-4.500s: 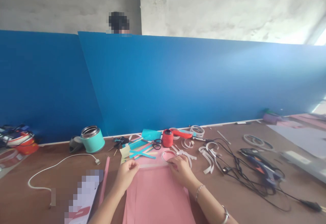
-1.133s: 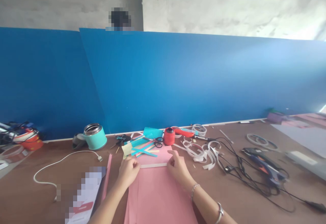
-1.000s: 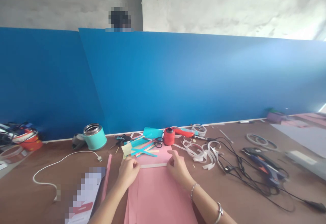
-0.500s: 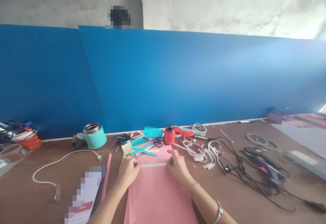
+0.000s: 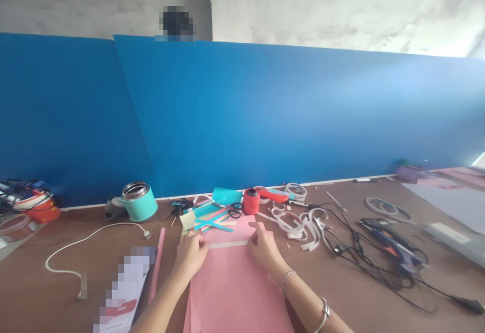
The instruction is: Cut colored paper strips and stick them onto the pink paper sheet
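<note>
Pink sheets (image 5: 242,287) lie lengthwise before me on the brown table. A narrow white strip (image 5: 228,245) runs across them, near their far end. My left hand (image 5: 192,252) has its fingers closed at the strip's left end, and my right hand (image 5: 262,246) pinches at its right end. Past the hands are blue and cream paper strips (image 5: 214,224), black-handled scissors (image 5: 235,210) and a red round object (image 5: 250,201).
A turquoise cup (image 5: 139,202) and a white cable (image 5: 94,229) are at the left. White curled strips (image 5: 312,229), black cables (image 5: 364,257) and a glue gun (image 5: 397,252) lie to the right. A blue partition (image 5: 242,115) stands behind; a person's head shows above it.
The view has shifted very slightly. Both hands keep the same place at the ends of the white strip.
</note>
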Demonstrator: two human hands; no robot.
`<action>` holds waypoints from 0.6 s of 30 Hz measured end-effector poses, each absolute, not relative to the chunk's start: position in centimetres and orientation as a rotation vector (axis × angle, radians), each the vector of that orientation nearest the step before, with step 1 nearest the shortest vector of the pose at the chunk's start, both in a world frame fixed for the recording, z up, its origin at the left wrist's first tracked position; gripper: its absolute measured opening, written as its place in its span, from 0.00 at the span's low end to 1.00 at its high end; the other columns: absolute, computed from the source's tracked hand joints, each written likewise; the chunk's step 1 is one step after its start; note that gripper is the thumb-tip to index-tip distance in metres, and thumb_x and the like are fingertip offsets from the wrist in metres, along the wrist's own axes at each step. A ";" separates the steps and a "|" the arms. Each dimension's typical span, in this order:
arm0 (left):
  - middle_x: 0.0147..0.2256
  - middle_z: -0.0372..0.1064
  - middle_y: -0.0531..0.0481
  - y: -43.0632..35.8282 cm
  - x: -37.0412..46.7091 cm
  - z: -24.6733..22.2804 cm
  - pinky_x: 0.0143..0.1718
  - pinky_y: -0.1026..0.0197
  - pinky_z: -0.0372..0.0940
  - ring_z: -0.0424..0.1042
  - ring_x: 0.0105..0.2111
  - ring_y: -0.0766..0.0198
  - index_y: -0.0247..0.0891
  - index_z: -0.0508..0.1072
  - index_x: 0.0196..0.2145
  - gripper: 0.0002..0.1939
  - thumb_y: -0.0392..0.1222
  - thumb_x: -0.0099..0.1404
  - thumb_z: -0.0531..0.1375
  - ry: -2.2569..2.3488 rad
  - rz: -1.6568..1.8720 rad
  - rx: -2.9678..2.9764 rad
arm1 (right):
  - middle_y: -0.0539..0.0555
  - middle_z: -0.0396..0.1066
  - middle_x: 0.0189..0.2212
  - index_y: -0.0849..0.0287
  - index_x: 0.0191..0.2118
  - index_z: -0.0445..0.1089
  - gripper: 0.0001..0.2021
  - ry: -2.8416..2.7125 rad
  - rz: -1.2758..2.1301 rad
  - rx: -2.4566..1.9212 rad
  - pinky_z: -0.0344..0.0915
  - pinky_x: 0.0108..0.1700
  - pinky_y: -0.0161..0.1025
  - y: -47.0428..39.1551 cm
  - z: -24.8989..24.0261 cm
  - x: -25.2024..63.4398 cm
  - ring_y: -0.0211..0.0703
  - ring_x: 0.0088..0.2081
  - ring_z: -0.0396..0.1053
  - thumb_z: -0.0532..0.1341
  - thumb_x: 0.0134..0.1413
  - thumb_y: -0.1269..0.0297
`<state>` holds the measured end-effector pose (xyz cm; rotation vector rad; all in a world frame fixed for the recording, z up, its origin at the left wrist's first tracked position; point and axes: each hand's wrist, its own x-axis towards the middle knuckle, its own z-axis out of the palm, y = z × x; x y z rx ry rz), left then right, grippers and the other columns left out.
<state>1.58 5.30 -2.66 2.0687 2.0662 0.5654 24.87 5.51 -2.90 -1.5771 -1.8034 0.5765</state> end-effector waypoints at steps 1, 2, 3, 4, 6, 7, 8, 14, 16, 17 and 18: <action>0.31 0.70 0.47 5.3 1.6 -2.7 0.36 0.61 0.59 0.68 0.36 0.57 0.38 0.71 0.22 0.10 0.36 0.58 0.53 2.070 0.563 2.069 | 0.48 0.66 0.22 0.64 0.49 0.62 0.25 -1.799 0.579 -1.574 0.58 0.33 0.34 5.5 -3.0 24.9 0.41 0.28 0.65 0.51 0.40 0.80; 0.31 0.70 0.47 5.3 1.6 -2.6 0.36 0.61 0.59 0.68 0.36 0.57 0.38 0.71 0.22 0.10 0.36 0.59 0.53 2.072 0.559 2.069 | 0.48 0.66 0.23 0.64 0.49 0.62 0.25 -1.794 0.583 -1.571 0.58 0.32 0.34 5.5 -3.0 24.9 0.41 0.28 0.66 0.51 0.40 0.80; 0.32 0.70 0.47 5.3 1.6 -2.6 0.36 0.61 0.59 0.68 0.37 0.57 0.38 0.71 0.22 0.10 0.36 0.59 0.53 2.075 0.556 2.069 | 0.48 0.66 0.23 0.64 0.49 0.62 0.25 -1.790 0.586 -1.570 0.58 0.32 0.34 5.6 -3.0 24.9 0.41 0.28 0.66 0.51 0.40 0.80; 0.32 0.70 0.47 5.3 1.6 -2.6 0.37 0.61 0.59 0.68 0.37 0.57 0.38 0.71 0.22 0.10 0.36 0.59 0.53 2.078 0.552 2.069 | 0.48 0.66 0.23 0.64 0.49 0.62 0.25 -1.789 0.587 -1.570 0.58 0.32 0.34 5.6 -3.0 24.9 0.41 0.28 0.66 0.52 0.40 0.80; 0.32 0.70 0.47 5.2 1.7 -2.6 0.37 0.61 0.59 0.68 0.37 0.56 0.38 0.71 0.23 0.10 0.36 0.59 0.53 2.081 0.547 2.071 | 0.48 0.66 0.23 0.64 0.49 0.62 0.26 -1.788 0.581 -1.575 0.58 0.33 0.34 5.6 -3.0 24.9 0.41 0.28 0.66 0.52 0.39 0.80; 0.32 0.70 0.47 5.2 1.7 -2.6 0.37 0.61 0.59 0.68 0.38 0.56 0.38 0.71 0.23 0.10 0.36 0.59 0.53 2.082 0.545 2.072 | 0.48 0.66 0.22 0.63 0.49 0.62 0.26 -1.788 0.577 -1.584 0.57 0.33 0.34 5.6 -3.0 24.9 0.41 0.28 0.66 0.52 0.39 0.81; 0.32 0.70 0.47 5.2 1.7 -2.6 0.37 0.61 0.59 0.68 0.38 0.56 0.38 0.71 0.23 0.10 0.36 0.59 0.53 2.083 0.543 2.074 | 0.47 0.66 0.22 0.63 0.49 0.62 0.26 -1.788 0.574 -1.594 0.57 0.33 0.34 5.6 -2.9 24.8 0.41 0.28 0.66 0.52 0.39 0.81; 0.33 0.70 0.47 5.2 1.8 -2.6 0.38 0.60 0.59 0.68 0.39 0.55 0.38 0.72 0.24 0.09 0.36 0.59 0.53 2.087 0.532 2.095 | 0.48 0.66 0.23 0.63 0.49 0.62 0.26 -1.784 0.570 -1.605 0.57 0.33 0.34 5.5 -2.9 24.8 0.41 0.29 0.66 0.52 0.39 0.81; 0.33 0.70 0.47 5.1 1.8 -2.6 0.39 0.59 0.59 0.68 0.39 0.55 0.38 0.72 0.24 0.10 0.36 0.59 0.53 2.092 0.524 2.104 | 0.48 0.66 0.23 0.63 0.49 0.62 0.26 -1.789 0.559 -1.606 0.57 0.33 0.34 5.6 -3.0 24.9 0.41 0.29 0.66 0.52 0.39 0.81; 0.34 0.70 0.46 5.1 1.9 -2.6 0.39 0.59 0.59 0.68 0.39 0.55 0.38 0.72 0.25 0.09 0.36 0.59 0.53 2.094 0.520 2.108 | 0.48 0.66 0.23 0.63 0.49 0.62 0.26 -1.796 0.552 -1.611 0.57 0.33 0.34 5.6 -3.1 24.8 0.41 0.29 0.66 0.52 0.39 0.81; 0.34 0.70 0.46 5.1 1.9 -2.6 0.39 0.59 0.59 0.67 0.39 0.55 0.38 0.72 0.25 0.09 0.36 0.59 0.53 2.095 0.516 2.114 | 0.48 0.66 0.23 0.64 0.49 0.62 0.26 -1.806 0.541 -1.618 0.57 0.33 0.34 5.7 -3.1 24.8 0.41 0.29 0.66 0.52 0.39 0.81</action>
